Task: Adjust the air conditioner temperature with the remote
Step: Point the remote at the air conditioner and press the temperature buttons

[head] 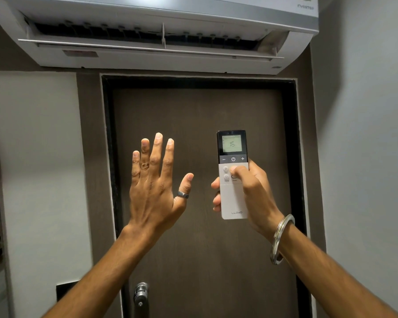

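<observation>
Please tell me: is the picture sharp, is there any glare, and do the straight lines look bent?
Head view: the remote in the right hand is sharp, its screen reading 16 without glare; the open left hand is slightly soft at its edges; a bright patch washes out the top of the air conditioner; the wide lens bows the door frame and the unit.

Upright white remote (233,198), display "16"
</observation>
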`<state>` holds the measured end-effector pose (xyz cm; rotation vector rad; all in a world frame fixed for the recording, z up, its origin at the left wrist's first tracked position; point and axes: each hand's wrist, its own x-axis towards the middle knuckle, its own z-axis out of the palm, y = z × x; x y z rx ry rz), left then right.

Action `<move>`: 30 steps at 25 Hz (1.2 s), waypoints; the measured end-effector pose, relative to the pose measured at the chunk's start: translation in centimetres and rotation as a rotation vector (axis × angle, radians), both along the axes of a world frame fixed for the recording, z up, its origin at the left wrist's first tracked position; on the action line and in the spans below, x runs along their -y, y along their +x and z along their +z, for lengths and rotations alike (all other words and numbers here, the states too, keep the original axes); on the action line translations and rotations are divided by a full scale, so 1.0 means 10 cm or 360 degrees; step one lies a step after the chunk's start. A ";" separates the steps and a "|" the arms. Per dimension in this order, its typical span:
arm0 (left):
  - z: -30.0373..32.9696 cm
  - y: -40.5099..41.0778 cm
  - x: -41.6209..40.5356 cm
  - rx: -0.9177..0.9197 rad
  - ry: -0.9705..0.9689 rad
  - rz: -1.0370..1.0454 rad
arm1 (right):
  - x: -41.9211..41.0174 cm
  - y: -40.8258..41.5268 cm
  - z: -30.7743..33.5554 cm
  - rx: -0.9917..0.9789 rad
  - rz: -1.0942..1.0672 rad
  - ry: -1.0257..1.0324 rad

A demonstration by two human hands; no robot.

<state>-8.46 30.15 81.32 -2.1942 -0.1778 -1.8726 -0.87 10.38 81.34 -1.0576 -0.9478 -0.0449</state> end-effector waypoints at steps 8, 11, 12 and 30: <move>0.02 -0.01 0.03 0.0022 0.0003 -0.0003 | 0.04 -0.05 0.02 0.0011 0.0003 -0.0037; 0.02 -0.01 0.04 0.0021 0.0004 -0.0008 | 0.06 -0.10 0.02 0.0009 0.0009 -0.0023; 0.02 -0.01 0.05 0.0021 0.0002 -0.0008 | 0.06 -0.12 0.02 0.0008 -0.0011 -0.0015; -0.04 -0.07 0.02 0.0029 0.0004 0.0016 | 0.01 -0.16 -0.03 -0.0102 -0.0078 -0.0088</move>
